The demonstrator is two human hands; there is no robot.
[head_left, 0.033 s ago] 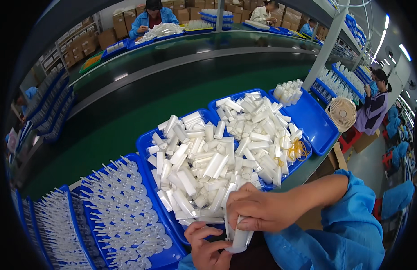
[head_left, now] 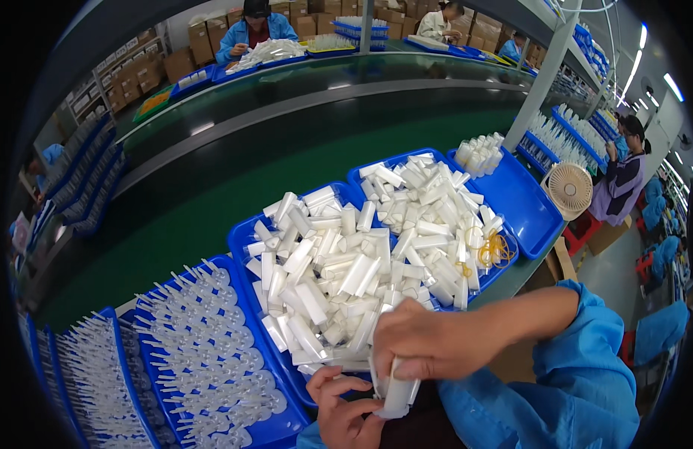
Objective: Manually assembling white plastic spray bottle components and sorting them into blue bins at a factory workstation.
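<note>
At the lower middle, my right hand (head_left: 428, 340) is closed from above around a white plastic piece (head_left: 399, 393) with a smooth, long body. My left hand (head_left: 346, 411) pinches its lower end between thumb and fingers. The fingers partly cover the piece, so its full shape is hidden. Just beyond my hands, a heap of white, three-sided plastic pieces (head_left: 316, 299) in clear wrapping fills a blue tray (head_left: 238, 238). A second blue tray (head_left: 355, 176) behind it to the right holds more of them, with yellow rubber bands (head_left: 496, 251) on top.
At left, blue trays (head_left: 286, 430) hold rows of clear plastic parts with thin stems (head_left: 204, 344). White cylinders (head_left: 477, 153) stand in another blue tray (head_left: 522, 202) at right, near a metal post (head_left: 544, 82) and a beige fan (head_left: 568, 187). Beyond the green conveyor belt (head_left: 189, 202), co-workers (head_left: 256, 30) sit.
My right hand has shifted very slightly on the white piece. My left hand and the trays stay where they were.
</note>
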